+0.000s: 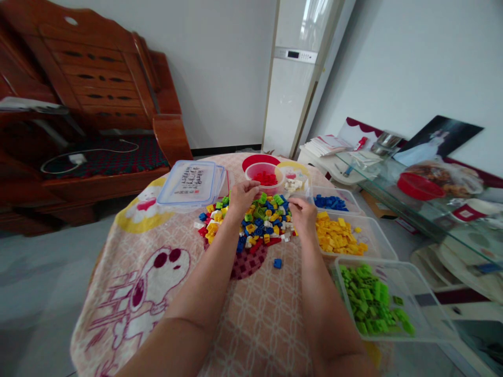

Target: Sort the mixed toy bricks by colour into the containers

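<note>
A mixed pile of toy building bricks (259, 222) in several colours lies on the cloth-covered table. Over its far left side, my left hand (242, 198) is closed in a pinch, close to the round tub (264, 181) of red bricks. Whatever those fingers hold is too small to make out. My right hand (304, 213) pinches at the pile's right edge, near the white bricks (294, 186); its fingertips hide what is between them. One blue brick (277, 263) lies apart, nearer to me.
Clear boxes on the right hold blue bricks (330, 202), yellow bricks (340, 235) and green bricks (373, 301). Blue-rimmed lids (187, 183) are stacked at the far left. A red round lid (260, 161) lies behind the tub. A glass table (424, 214) stands right, a wooden bench (94, 94) left.
</note>
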The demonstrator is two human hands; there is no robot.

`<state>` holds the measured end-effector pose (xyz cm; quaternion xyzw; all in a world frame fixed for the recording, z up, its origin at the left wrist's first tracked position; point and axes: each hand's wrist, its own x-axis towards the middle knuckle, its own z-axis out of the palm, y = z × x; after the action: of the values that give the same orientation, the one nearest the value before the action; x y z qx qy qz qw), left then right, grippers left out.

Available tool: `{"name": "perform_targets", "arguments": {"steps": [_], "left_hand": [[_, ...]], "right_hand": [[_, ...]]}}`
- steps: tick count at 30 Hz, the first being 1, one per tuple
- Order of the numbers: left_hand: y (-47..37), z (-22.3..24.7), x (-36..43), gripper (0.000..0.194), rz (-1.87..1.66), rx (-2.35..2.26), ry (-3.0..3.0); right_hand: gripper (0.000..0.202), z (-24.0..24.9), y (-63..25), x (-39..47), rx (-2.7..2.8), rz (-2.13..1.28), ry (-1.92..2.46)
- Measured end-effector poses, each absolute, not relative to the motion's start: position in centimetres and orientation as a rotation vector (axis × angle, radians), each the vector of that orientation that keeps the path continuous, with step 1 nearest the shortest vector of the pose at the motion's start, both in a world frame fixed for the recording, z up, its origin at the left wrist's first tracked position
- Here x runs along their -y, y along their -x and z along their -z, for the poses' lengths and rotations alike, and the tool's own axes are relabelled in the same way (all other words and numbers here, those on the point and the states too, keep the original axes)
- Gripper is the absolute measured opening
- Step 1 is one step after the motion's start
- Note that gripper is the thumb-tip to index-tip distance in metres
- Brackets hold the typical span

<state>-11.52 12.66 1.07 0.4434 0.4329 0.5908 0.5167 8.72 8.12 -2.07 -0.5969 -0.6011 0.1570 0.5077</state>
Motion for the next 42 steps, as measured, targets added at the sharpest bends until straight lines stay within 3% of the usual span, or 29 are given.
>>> {"name": "perform_targets", "arguments": {"steps": [9,24,37,42], "left_hand": [[11.7,-0.9,-12.7,0.022,-1.427,-1.045,-1.07],[11.7,-0.9,-12.7,0.023,-1.429,-1.056,-1.097],[11.7,-1.1,-12.5,0.022,-1.417,-1.059,-1.068],[11.8,-1.0,-12.5,0.022,-1.422,-1.058,-1.077]], "right_hand": [[0.034,1.7,-7.3,-7.0,1.776,-0.1,1.828],[0.041,1.5,-6.7,-6.7,2.029,0.059,1.932],[0.024,2.2,-8.6,-7.8,1.332,-0.406,1.551],[0.038,2.9,-8.4,-8.7,1.023,-0.662,1.365]]}}
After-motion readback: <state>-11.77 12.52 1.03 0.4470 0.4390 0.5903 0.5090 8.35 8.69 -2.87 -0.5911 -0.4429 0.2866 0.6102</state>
